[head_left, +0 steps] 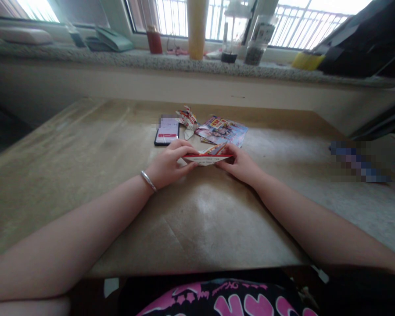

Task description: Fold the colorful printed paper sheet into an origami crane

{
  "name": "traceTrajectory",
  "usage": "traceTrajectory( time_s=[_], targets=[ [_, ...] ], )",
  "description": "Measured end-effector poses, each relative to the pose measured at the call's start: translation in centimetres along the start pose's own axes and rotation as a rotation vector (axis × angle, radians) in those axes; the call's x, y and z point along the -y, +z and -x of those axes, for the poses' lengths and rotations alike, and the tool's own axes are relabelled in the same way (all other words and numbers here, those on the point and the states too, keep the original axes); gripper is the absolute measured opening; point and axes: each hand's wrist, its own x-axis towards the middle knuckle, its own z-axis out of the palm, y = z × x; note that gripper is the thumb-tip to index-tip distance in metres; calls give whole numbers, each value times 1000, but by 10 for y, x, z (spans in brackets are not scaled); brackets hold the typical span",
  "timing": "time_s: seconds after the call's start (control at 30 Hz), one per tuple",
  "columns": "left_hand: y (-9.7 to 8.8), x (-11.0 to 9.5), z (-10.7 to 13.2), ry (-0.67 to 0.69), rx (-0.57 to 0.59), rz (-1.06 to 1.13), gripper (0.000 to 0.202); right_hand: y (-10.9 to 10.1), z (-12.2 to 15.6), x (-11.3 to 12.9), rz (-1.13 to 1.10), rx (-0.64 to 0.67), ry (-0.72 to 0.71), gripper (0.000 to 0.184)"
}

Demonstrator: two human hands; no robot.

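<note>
Red-edged folded paper (206, 157) sits pinched between both hands just above the desk (85, 145). Left hand (168, 164) and right hand (239, 164) clamp its opposite ends, fingers curled, forearms stretched forward and converging near a phone (166, 131).

Arms: bare all the way down to my left hand (166, 169) and right hand (242, 166).
Left wrist: I wear a thin silver bangle (148, 181), plain and smooth.
Clothing: my black top (217, 298), printed with large pink lettering.
</note>
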Motion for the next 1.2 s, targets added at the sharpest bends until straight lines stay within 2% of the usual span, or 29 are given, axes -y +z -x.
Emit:
traceTrajectory(
  time_s=[0.1, 0.27, 0.63, 0.73, 0.87, 1.0, 1.13, 1.2],
  targets=[
    [0, -4, 0, -31, 11, -15, 23, 5, 0, 0, -75, -17, -27, 36],
    [2, -10, -2, -183, 15, -27, 24, 12, 0, 4, -85, -37, -1, 57],
    [11, -15, -5, -250, -62, 70, 19, 19, 0, 9, -8, -88, 29, 47],
    [17, -18, -3, -298, -110, 149, 33, 23, 2, 15, 50, -112, 29, 49],
    [21, -16, -1, -316, -85, 289, 54, 25, 3, 19, 119, -101, -29, 48],
    [22, -7, 1, -302, -48, 333, 72, 25, 3, 17, 93, -79, 17, 52],
    [26, 3, 2, -364, -97, 338, 75, 26, 1, 12, 47, -85, 50, 52],
    [28, 8, 2, -376, -134, 369, 76, 26, 0, 11, 34, -95, 22, 45]
  ],
)
